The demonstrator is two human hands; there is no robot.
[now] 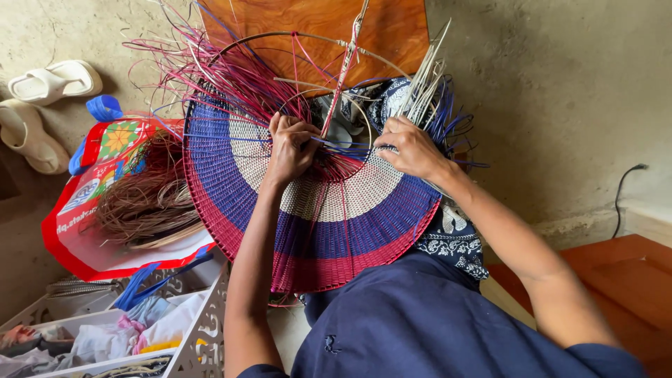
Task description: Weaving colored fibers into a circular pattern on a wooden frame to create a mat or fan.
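Your left hand (290,143) pinches strands at weave (336,231) centre; right hand (409,147) grips white strands (423,91). Hands apart.

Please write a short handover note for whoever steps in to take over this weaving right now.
Left hand: closed on strands at the inner edge of the woven disc.
Right hand: pressing on the white band, beside a bundle of white strips.
The disc rests on the lap, against a wire frame.
Done: white, blue and pink rings across the lower half.
Left: the upper half, where loose pink strands stick out unwoven.
Spare fibre sits in the red bag to the left.
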